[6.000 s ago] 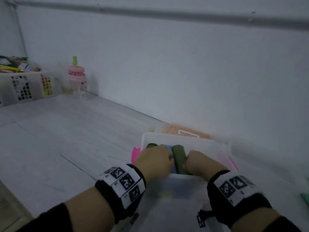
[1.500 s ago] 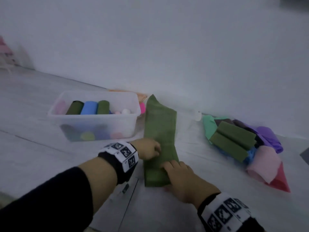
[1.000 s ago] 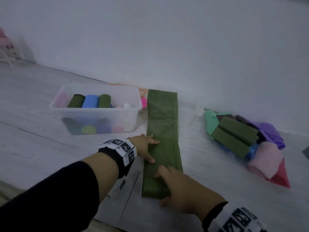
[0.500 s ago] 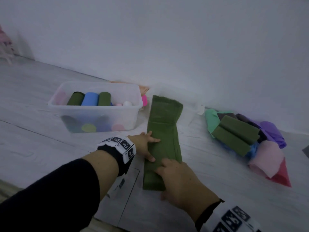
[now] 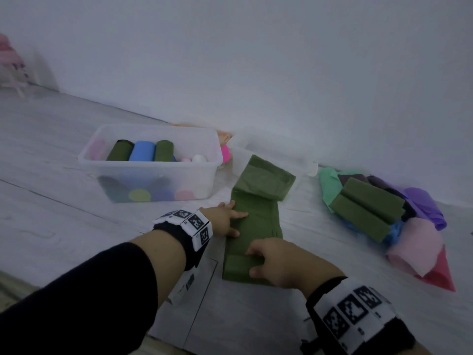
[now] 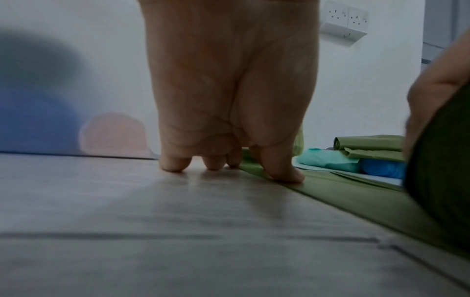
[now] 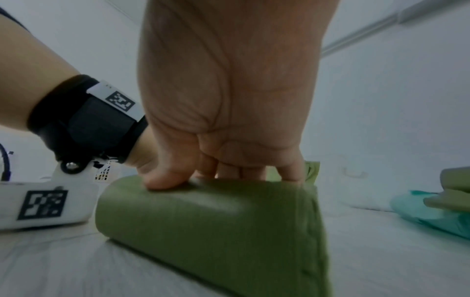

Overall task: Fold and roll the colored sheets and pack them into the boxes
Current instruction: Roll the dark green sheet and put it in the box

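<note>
Lying lengthwise on the worktop (image 5: 64, 226) in the head view, the green sheet (image 5: 253, 226) sits just right of the clear box (image 5: 151, 160) of rolls; the left hand (image 5: 225, 221) presses it flat. From the left wrist, straight fingers (image 6: 279, 170) touch the sheet's edge. From the right wrist, the right hand (image 7: 223, 120) curls over the rolled near end (image 7: 203, 221).

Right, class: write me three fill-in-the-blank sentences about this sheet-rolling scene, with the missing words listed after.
1. The right hand is rolling up the near end of a dark ____ sheet.
2. In the clear box, a ____ roll lies between two green rolls.
3. The left hand presses its fingers on the sheet's ____ edge.

Missing words: green; blue; left
</note>
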The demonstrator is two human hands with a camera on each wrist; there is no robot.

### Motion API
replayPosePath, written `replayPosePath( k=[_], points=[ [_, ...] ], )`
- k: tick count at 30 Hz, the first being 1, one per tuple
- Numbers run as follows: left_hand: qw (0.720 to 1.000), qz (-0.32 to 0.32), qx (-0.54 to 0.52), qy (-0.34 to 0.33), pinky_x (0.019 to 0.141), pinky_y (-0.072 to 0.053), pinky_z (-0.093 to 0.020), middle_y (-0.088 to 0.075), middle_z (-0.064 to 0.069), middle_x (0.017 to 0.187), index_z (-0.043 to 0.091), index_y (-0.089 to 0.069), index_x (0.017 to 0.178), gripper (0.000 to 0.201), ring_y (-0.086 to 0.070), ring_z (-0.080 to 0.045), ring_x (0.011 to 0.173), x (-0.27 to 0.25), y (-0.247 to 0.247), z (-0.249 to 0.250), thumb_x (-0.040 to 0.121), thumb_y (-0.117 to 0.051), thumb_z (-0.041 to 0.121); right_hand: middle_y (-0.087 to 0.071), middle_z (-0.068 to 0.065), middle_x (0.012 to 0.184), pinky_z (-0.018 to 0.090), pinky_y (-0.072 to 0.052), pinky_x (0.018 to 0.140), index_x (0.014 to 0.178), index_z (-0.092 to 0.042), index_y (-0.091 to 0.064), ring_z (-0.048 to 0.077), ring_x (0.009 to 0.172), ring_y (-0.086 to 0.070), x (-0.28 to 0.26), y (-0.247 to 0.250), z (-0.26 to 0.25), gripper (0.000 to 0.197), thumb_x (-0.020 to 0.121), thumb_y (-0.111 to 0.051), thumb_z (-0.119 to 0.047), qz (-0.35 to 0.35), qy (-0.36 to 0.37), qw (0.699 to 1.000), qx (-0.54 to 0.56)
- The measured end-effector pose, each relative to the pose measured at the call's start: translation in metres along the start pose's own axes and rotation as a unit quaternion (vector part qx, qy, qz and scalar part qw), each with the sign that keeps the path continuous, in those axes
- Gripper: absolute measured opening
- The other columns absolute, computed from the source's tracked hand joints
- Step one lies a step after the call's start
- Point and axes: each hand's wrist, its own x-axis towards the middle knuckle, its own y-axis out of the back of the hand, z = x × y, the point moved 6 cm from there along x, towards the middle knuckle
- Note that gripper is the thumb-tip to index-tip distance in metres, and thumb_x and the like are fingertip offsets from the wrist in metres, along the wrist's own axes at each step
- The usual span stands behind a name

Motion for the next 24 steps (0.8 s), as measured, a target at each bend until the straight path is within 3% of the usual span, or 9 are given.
replayPosePath(
  k=[2,4,8,11,14,20,24],
  points=[
    [1.000,-0.005,0.003,0.005,0.114,-0.013,-0.057,0.010,-0.005,0.159,0.038,-0.009,0.150,0.068,0.004,-0.028,0.147,0.001,-0.001,0.000,0.096,-0.050,0.037,-0.043,0.005,0.125,0.039,-0.033,0.099,0.131,-0.028,-0.051,0.025,0.117,-0.038,0.005,0.003,-0.002,0.039,0.093,-0.052,-0.037,0.007,-0.001,0.998,-0.056],
    [1.000,-0.006,0.001,0.007,0.114,-0.013,-0.057,0.010,-0.004,0.159,0.039,-0.009,0.150,0.068,0.005,-0.028,0.146,0.001,-0.001,0.000,0.096,-0.051,0.037,-0.045,0.006,0.123,0.037,-0.037,0.098,0.129,-0.027,-0.053,0.026,0.115,-0.042,0.008,0.005,-0.002,0.036,0.094,-0.051,-0.033,0.031,0.002,0.998,-0.050],
    [1.000,0.002,-0.014,0.003,0.115,-0.012,-0.056,0.010,-0.003,0.160,0.040,-0.011,0.149,0.068,0.005,-0.026,0.147,0.001,-0.001,-0.001,0.095,-0.053,0.037,-0.054,0.002,0.112,0.031,-0.042,0.087,0.114,-0.025,-0.058,0.021,0.106,-0.051,0.006,0.006,-0.001,0.022,0.095,-0.048,-0.020,0.148,-0.005,0.989,0.001],
    [1.000,0.000,-0.020,0.006,0.115,-0.012,-0.057,0.009,-0.002,0.160,0.040,-0.012,0.149,0.069,0.005,-0.026,0.147,0.002,-0.001,-0.002,0.094,-0.054,0.037,-0.044,0.000,0.107,0.031,-0.034,0.080,0.116,-0.026,-0.059,0.020,0.105,-0.044,0.006,0.006,-0.005,0.026,0.094,-0.048,-0.032,0.181,0.004,0.982,-0.060],
    [1.000,-0.001,-0.022,0.006,0.115,-0.012,-0.056,0.009,-0.002,0.160,0.039,-0.012,0.149,0.069,0.005,-0.026,0.147,0.002,-0.001,-0.001,0.095,-0.054,0.036,-0.044,0.001,0.112,0.032,-0.036,0.082,0.123,-0.024,-0.056,0.020,0.106,-0.042,0.005,0.002,-0.006,0.043,0.085,-0.060,-0.043,0.135,0.015,0.987,-0.085],
    [1.000,0.005,-0.018,0.009,0.118,-0.009,-0.046,0.009,-0.008,0.159,0.031,-0.010,0.151,0.058,0.002,-0.029,0.146,0.002,0.000,-0.001,0.101,-0.040,0.033,-0.048,0.004,0.125,0.030,-0.040,0.094,0.134,-0.023,-0.049,0.023,0.114,-0.046,0.000,0.002,-0.006,0.054,0.083,-0.067,-0.031,0.084,0.018,0.995,-0.041],
    [1.000,0.008,-0.028,0.008,0.118,-0.008,-0.048,0.011,-0.005,0.159,0.031,-0.009,0.151,0.057,0.003,-0.029,0.146,0.006,-0.003,-0.003,0.101,-0.034,0.040,-0.049,0.002,0.131,0.032,-0.044,0.093,0.132,-0.028,-0.043,0.022,0.113,-0.051,-0.014,-0.002,0.001,0.059,0.081,-0.071,-0.030,0.015,-0.016,1.000,0.019]
  ],
)
